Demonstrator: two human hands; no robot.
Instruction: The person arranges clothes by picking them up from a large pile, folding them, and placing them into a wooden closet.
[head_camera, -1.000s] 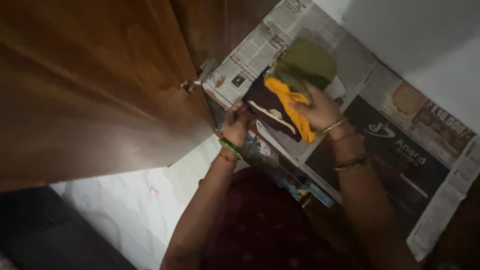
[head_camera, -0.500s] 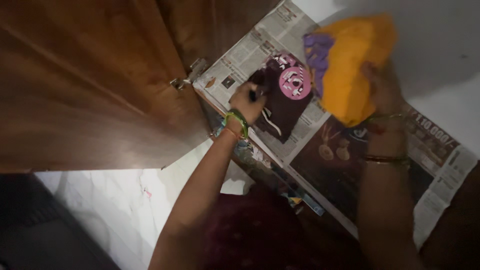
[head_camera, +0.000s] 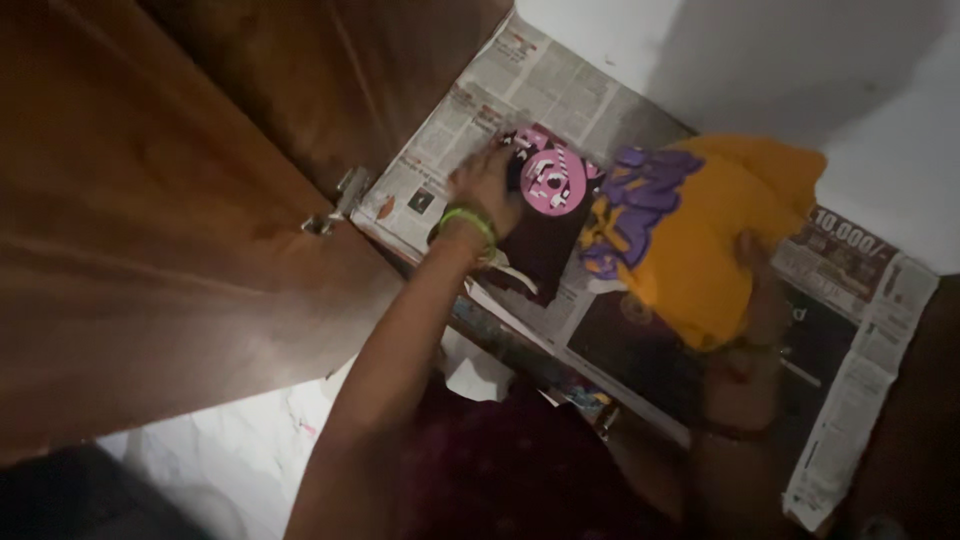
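I see my left hand pressed flat, pinning the dark garment to the newspaper-lined shelf; my right hand seemingly grips the yellow garment.

At frame centre the left hand presses a dark folded garment onto newspaper; the right hand holds a yellow garment beside it.

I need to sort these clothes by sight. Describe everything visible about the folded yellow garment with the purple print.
The folded yellow cloth garment with the purple print looks like soft knit fabric, bright yellow-orange, with large purple lettering across the side nearest the dark garment with a pink round print. It is bunched, not flat, and sits over the newspaper-lined shelf. The right hand grips its far edge, mostly hidden beneath the cloth. Its left edge meets or overlaps the dark garment; which one is unclear.
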